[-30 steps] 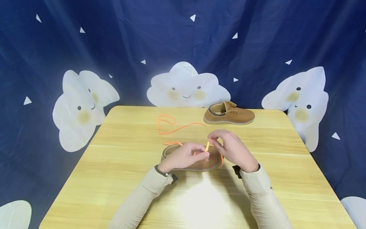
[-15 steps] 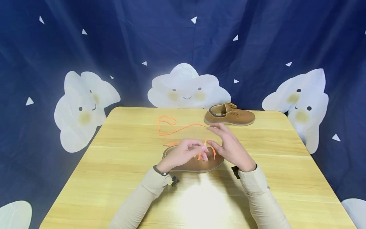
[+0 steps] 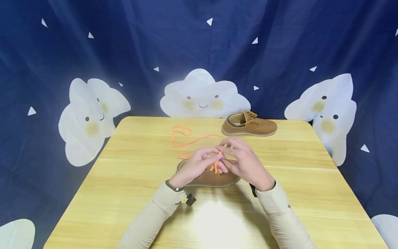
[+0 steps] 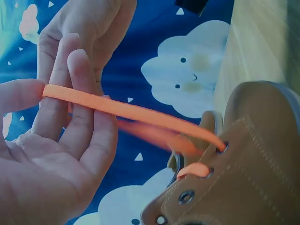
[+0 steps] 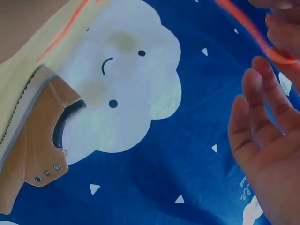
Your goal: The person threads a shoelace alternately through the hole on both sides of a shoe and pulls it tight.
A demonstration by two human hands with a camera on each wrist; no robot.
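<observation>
Orange lace point(image 4: 131, 112) and brown shoe point(image 3: 214, 180), with both hands above. The lace rises from the shoe to the fingertips of the left hand point(image 3: 198, 166), which pinches it between thumb and index finger, the other fingers extended behind the strand. The shoe rests beneath the hands, mainly below the left, which partly hides it. Its long axis runs across the person's front, heel to the left hand's side and toe to the right hand's side. The lace slants from an eyelet near the toe up to the left thumb; a short loop fills the neighbouring eyelet. A lace end shows just beyond the left wrist, pointing left. The right hand point(image 3: 248, 164) meets the left at the fingertips; whether it grips the lace cannot be told. Half a second earlier the hands stood apart, with a lace tip hanging between them; the right has since moved in to the left, and that tip is hidden in the head view. Shoe and left hand have barely shifted. Beyond the hands, a loose lace point(image 3: 194, 141) lies curved on the table point(image 3: 102, 193); beyond the right hand stands the far shoe point(image 3: 259, 127), toe likewise rightward, before a blue curtain point(image 3: 180, 38).
</observation>
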